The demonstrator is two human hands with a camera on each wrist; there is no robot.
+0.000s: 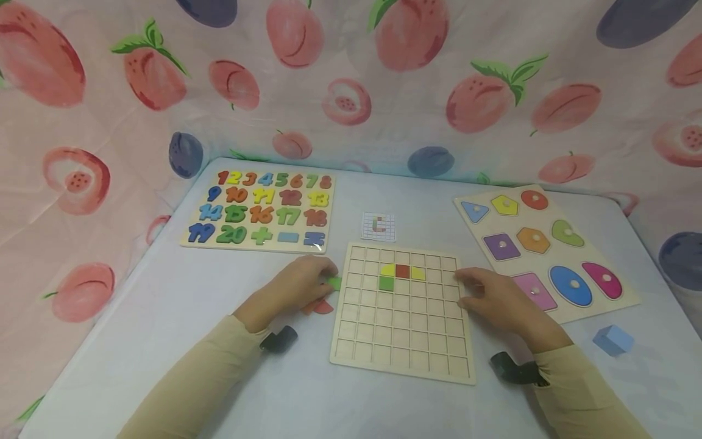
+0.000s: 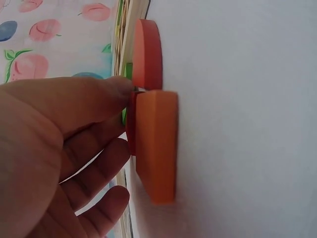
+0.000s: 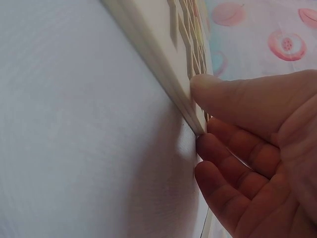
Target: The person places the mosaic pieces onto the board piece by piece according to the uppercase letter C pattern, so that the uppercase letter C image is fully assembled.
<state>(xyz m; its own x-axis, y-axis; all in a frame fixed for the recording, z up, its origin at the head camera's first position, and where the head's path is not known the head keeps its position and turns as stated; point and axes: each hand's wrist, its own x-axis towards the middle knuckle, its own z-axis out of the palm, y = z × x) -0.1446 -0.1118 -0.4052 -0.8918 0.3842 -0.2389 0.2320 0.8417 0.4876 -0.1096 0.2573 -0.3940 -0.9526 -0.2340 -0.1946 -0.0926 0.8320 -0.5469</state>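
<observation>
A wooden grid board (image 1: 403, 317) lies at the middle of the table, with yellow, red and green pieces in its upper cells. Just off its left edge, my left hand (image 1: 298, 283) pinches a green piece (image 1: 334, 283), partly covered by the thumb in the left wrist view. Under and beside that hand lie an orange block (image 2: 157, 146), a red rounded piece (image 2: 148, 54) and another red piece, mostly hidden. My right hand (image 1: 501, 299) grips the board's right edge, the thumb on the rim and fingertips at its side.
A small pattern card (image 1: 379, 226) lies behind the board. The number puzzle (image 1: 255, 244) is at the back left, the knobbed shape puzzle (image 1: 581, 244) at the right. A blue block (image 1: 613, 340) sits at the right front. A fruit-printed curtain (image 1: 384, 134) hangs behind the table.
</observation>
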